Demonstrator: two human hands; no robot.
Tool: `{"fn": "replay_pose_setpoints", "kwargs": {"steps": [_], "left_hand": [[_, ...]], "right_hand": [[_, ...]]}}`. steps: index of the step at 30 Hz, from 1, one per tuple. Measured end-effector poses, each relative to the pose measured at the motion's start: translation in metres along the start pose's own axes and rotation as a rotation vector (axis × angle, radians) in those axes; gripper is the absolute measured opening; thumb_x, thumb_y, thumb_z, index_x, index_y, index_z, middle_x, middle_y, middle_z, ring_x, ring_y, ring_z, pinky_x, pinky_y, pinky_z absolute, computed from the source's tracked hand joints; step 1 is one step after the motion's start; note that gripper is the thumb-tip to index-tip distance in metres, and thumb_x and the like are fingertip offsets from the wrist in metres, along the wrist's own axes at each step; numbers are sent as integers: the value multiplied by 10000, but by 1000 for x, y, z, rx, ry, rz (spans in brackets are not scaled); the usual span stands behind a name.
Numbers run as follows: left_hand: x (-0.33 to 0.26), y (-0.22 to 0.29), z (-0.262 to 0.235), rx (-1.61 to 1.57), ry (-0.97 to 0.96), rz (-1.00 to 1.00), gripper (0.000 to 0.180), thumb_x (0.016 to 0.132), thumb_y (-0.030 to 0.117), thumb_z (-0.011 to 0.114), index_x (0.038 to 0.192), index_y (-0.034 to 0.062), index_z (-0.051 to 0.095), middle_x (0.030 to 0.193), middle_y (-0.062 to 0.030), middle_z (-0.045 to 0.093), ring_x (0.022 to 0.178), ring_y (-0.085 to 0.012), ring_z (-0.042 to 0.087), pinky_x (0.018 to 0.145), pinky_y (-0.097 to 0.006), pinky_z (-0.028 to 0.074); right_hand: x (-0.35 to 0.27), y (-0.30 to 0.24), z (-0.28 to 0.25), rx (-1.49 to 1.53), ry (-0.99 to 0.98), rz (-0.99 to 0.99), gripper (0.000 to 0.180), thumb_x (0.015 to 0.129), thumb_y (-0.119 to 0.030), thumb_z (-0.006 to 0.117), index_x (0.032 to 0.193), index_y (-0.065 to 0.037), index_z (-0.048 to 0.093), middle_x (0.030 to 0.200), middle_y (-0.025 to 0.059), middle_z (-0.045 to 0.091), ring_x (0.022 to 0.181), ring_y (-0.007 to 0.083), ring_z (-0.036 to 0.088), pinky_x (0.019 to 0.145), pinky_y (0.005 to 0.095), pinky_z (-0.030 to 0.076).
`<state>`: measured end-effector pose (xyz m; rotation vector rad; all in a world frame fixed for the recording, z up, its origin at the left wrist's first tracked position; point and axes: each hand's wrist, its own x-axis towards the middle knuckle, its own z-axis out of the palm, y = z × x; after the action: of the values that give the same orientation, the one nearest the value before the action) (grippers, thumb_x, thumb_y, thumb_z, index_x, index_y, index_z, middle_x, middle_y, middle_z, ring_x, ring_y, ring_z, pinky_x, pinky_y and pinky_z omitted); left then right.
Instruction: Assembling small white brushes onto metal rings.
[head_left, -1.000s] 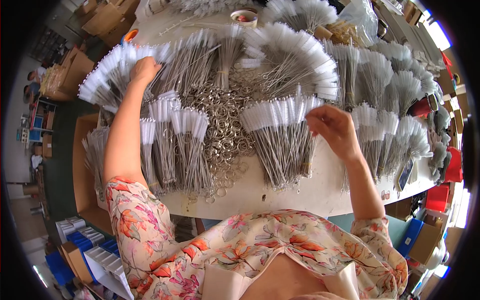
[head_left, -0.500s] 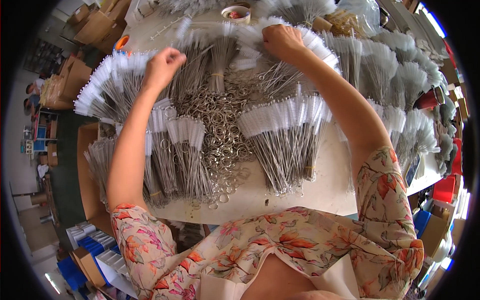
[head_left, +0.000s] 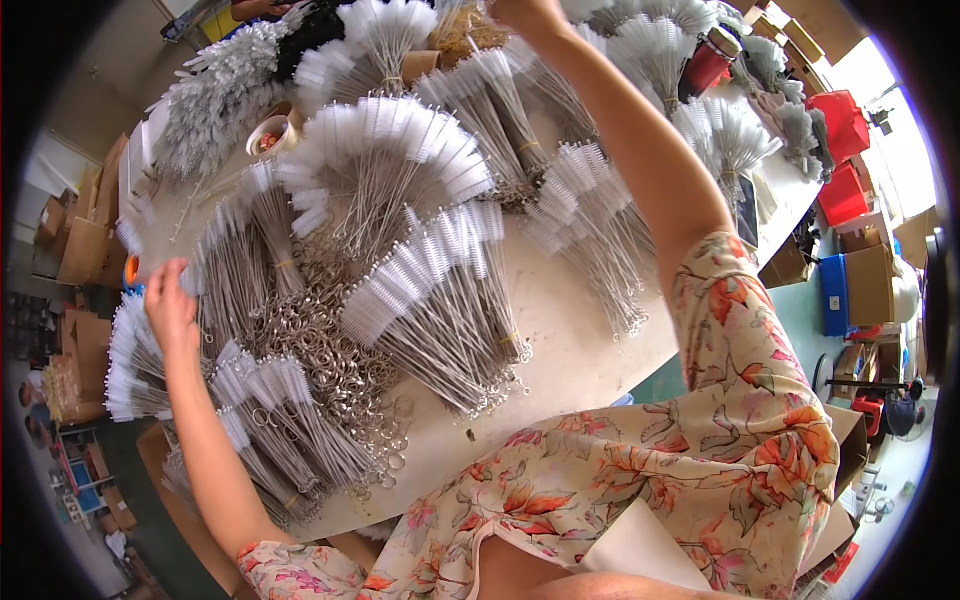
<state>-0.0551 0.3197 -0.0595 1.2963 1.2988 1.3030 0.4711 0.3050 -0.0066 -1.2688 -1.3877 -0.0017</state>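
A white table [head_left: 585,365] is covered with tied bundles of thin wire brushes with white bristle tips. My left hand [head_left: 170,305] is at the table's left side, fingers bent over the bristle ends of a brush bundle [head_left: 135,350]. My right arm stretches far across the table; my right hand [head_left: 525,12] is at the top edge among the far bundles, partly cut off, so its grip is unclear. Between my arms lie a large brush bundle [head_left: 440,300], a fanned bundle [head_left: 390,150] and a pile of loose metal rings [head_left: 330,345].
A tape roll [head_left: 268,135] sits at the far left of the table and a red bottle [head_left: 705,60] at the far right. Red crates [head_left: 845,150], a blue bin [head_left: 835,290] and cardboard boxes [head_left: 85,240] stand around the table.
My right hand has moved from the near bundle across to the far side of the table. My left hand has stayed on the left-hand bundle. The view has tilted.
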Motion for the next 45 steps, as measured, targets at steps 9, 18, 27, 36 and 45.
{"fn": "replay_pose_setpoints", "kwargs": {"steps": [9,18,27,36,45], "left_hand": [[-142,52,3,-133,-220,-202,279,918,150,497,1155,3,500,708,16,464,467,-3,324,359,-133,237],[-244,45,-17,-106,-170,-373,272,933,221,481,1025,-19,571,686,14,454,474,0,309,364,-139,208],[-290,28,7,-276,-105,-309,254,941,219,459,960,2,589,677,3,471,453,-9,316,359,-146,229],[-330,6,-7,-293,-97,-383,242,925,198,497,908,-16,610,679,2,484,471,-18,324,379,-169,207],[-337,6,3,-389,-102,-409,230,917,187,510,891,-21,605,692,3,487,497,-16,367,374,-150,243]], "right_hand": [[-43,104,-102,-888,-301,482,238,685,-347,636,869,-203,683,925,62,654,897,270,615,756,401,487],[-24,73,-107,-793,88,255,205,741,-315,620,876,-174,684,894,62,656,740,218,632,680,362,517],[-51,34,22,-474,-556,341,172,801,-201,548,910,-162,674,904,61,661,790,174,629,652,339,506],[-66,30,35,-561,-666,452,364,553,-320,781,761,-42,672,725,100,628,649,210,595,558,332,472],[-70,44,51,-594,-639,333,325,554,-298,785,749,-58,687,741,109,660,690,222,626,656,340,489]]}}
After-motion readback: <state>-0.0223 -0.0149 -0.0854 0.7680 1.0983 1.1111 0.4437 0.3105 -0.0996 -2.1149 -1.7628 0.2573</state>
